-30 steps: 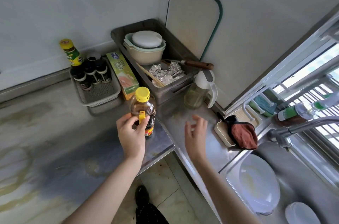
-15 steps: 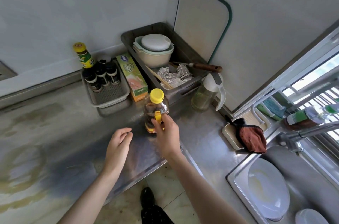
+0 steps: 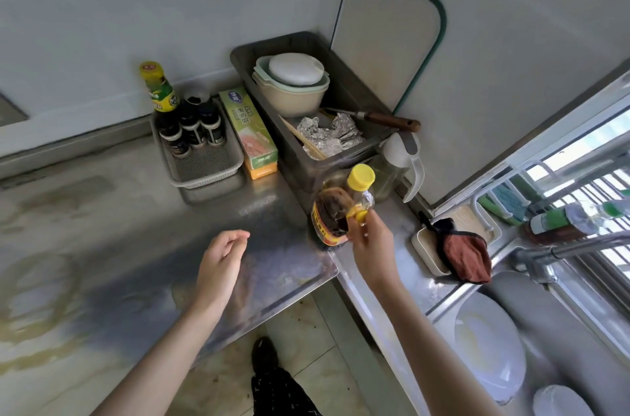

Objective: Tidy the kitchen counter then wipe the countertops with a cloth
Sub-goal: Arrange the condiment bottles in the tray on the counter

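My right hand [image 3: 370, 247] grips a clear sauce bottle [image 3: 335, 211] with dark liquid and a yellow cap by its yellow handle, tilted and lifted just above the steel countertop [image 3: 143, 245]. My left hand [image 3: 221, 262] hovers over the counter to the left of the bottle, fingers loosely curled, holding nothing. A reddish-brown cloth [image 3: 465, 257] lies on a cream tray [image 3: 426, 257] beside the sink.
A mesh basket [image 3: 208, 166] with spice bottles, a film-wrap box [image 3: 250, 134], a grey bin [image 3: 327, 149] with bowls, foil and a knife, an oil dispenser [image 3: 397, 166] and a cutting board [image 3: 385, 30] fill the corner. Plates lie in the sink [image 3: 559, 330] by the faucet [image 3: 559, 253].
The bottle passed from my left hand to my right. My right hand has lifted and tilted it to the right; my left hand has drawn back, empty.
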`<state>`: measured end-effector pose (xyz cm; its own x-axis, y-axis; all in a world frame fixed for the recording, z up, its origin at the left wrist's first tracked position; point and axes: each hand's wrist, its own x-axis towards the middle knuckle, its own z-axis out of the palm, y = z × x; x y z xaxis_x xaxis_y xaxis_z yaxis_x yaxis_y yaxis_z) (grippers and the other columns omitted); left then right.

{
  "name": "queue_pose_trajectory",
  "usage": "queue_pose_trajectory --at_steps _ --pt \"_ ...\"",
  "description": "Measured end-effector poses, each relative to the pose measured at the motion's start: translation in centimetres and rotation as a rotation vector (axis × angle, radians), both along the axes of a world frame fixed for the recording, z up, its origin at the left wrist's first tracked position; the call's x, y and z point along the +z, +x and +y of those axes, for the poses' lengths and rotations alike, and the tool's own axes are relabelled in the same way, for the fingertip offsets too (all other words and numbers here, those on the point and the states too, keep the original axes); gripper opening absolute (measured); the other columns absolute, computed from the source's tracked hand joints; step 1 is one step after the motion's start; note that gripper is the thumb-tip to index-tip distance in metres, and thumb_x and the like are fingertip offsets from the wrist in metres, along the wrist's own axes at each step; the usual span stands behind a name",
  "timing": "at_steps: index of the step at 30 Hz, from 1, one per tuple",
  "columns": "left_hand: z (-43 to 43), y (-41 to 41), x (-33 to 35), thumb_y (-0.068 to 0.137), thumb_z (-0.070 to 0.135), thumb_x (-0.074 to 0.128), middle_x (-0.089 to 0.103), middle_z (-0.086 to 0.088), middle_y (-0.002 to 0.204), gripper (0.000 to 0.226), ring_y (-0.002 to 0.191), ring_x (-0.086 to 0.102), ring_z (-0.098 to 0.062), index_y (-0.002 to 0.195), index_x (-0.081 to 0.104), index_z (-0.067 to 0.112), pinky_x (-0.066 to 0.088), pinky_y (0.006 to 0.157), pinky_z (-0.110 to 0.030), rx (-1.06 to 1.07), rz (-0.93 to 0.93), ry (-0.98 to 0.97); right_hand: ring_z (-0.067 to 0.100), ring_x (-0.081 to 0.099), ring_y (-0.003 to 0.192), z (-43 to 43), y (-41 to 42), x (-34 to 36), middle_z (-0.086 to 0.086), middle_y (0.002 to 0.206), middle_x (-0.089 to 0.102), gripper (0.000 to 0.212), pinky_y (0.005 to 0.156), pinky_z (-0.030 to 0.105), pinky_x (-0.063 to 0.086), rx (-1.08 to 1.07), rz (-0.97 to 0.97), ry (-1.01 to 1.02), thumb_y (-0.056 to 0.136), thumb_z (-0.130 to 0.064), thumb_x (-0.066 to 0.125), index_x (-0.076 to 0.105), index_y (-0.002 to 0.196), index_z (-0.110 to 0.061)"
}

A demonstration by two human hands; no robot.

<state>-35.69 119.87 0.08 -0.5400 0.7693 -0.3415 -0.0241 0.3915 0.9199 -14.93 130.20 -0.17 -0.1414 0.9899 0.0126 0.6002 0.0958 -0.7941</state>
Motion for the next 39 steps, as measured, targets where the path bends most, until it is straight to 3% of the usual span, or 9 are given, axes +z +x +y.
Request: queue_pose_trajectory --at_steps 11,13,16,18,24,27,30,33,39 --pt "-0.5 0.4 -0.6 0.094 0.012 0.047 0.061 -0.002 0.109 0.016 0.099 0.054 -0.011 0.096 0.062 0.015 0.038 0.087 -0.027 -0.034 0.003 0.003 0.031 0.06 0.077 1.6 0.4 0.0 0.014 0.083 0.06 0.02 0.07 0.045 0.051 0.023 0.048 -0.079 0.092 -0.02 0.055 0.047 0.074 -0.017" --pt "-1.0 -0.2 -0.7 0.094 0.013 0.048 0.062 0.001 0.104 0.015 0.098 0.054 -0.011 0.093 0.062 0.018 0.039 0.083 -0.025 -0.027 -0.001 0.006 0.028 0.06 0.082 0.8 -0.1 0.1 0.012 0.097 0.057 0.009 0.073 0.044 0.053 -0.027 0.111 -0.112 0.091 -0.021 0.057 0.049 0.088 -0.02" --pt "-2.0 -1.5 -0.5 0.093 0.018 0.05 0.062 0.01 0.098 0.017 0.096 0.055 -0.009 0.086 0.062 0.028 0.041 0.073 -0.02 -0.036 0.007 0.017 0.023 0.06 0.087 -1.8 -1.6 -0.4 0.007 0.122 0.043 0.04 0.076 0.033 0.051 -0.241 0.192 -0.142 0.089 -0.023 0.06 0.04 0.122 -0.01" --pt "-3.2 -2.7 -0.5 0.091 0.022 0.053 0.063 0.011 0.096 0.012 0.095 0.056 -0.007 0.086 0.062 0.028 0.039 0.071 -0.015 -0.03 0.03 0.029 0.019 0.057 0.083 -4.3 -2.7 -0.8 0.009 0.123 0.04 0.042 0.073 0.029 0.045 -0.329 0.156 -0.217 0.091 -0.025 0.058 0.038 0.122 -0.005" --pt "-9.0 -6.9 -0.5 0.092 0.017 0.053 0.065 0.01 0.096 0.009 0.095 0.059 -0.006 0.092 0.062 0.018 0.04 0.074 -0.009 0.07 0.125 0.004 0.016 0.058 0.086 -10.2 -8.8 -3.0 0.006 0.104 0.056 0.009 0.068 0.022 0.047 0.229 0.0 -0.378 0.093 -0.023 0.054 0.053 0.097 -0.015" --pt "-13.7 -9.6 -0.9 0.091 0.012 0.055 0.064 0.002 0.096 0.006 0.098 0.059 -0.013 0.092 0.061 0.015 0.043 0.083 -0.02 0.167 0.149 -0.033 0.017 0.06 0.09 -12.6 -14.4 -2.9 0.003 0.105 0.058 0.014 0.08 0.038 0.053 0.414 -0.069 -0.41 0.091 -0.027 0.056 0.058 0.101 -0.016" --pt "-20.2 -12.6 -1.4 0.092 0.017 0.054 0.063 0.001 0.102 0.011 0.104 0.058 -0.013 0.101 0.06 0.015 0.044 0.089 -0.026 0.273 0.104 -0.099 0.013 0.059 0.094 -15.9 -20.5 -2.4 -0.002 0.106 0.058 0.02 0.082 0.026 0.048 0.587 -0.108 -0.433 0.092 -0.023 0.056 0.059 0.11 -0.013" --pt "-27.5 -15.4 -1.9 0.091 0.022 0.057 0.063 0.002 0.102 0.015 0.1 0.059 -0.012 0.103 0.061 0.015 0.041 0.079 -0.015 0.449 0.082 -0.147 0.013 0.058 0.097 -20.7 -26.9 -2.3 0.001 0.107 0.061 0.02 0.074 0.011 0.039 0.777 -0.128 -0.451 0.093 -0.018 0.054 0.059 0.111 -0.011" --pt "-42.6 -20.1 -2.3 0.089 0.015 0.058 0.062 0.013 0.093 0.011 0.091 0.059 -0.007 0.094 0.058 0.025 0.041 0.073 -0.01 0.792 0.078 -0.189 0.017 0.06 0.094 -33.5 -38.5 -2.3 0.009 0.107 0.066 0.021 0.074 0.013 0.035 1.141 -0.158 -0.395 0.091 -0.011 0.055 0.06 0.11 -0.005"
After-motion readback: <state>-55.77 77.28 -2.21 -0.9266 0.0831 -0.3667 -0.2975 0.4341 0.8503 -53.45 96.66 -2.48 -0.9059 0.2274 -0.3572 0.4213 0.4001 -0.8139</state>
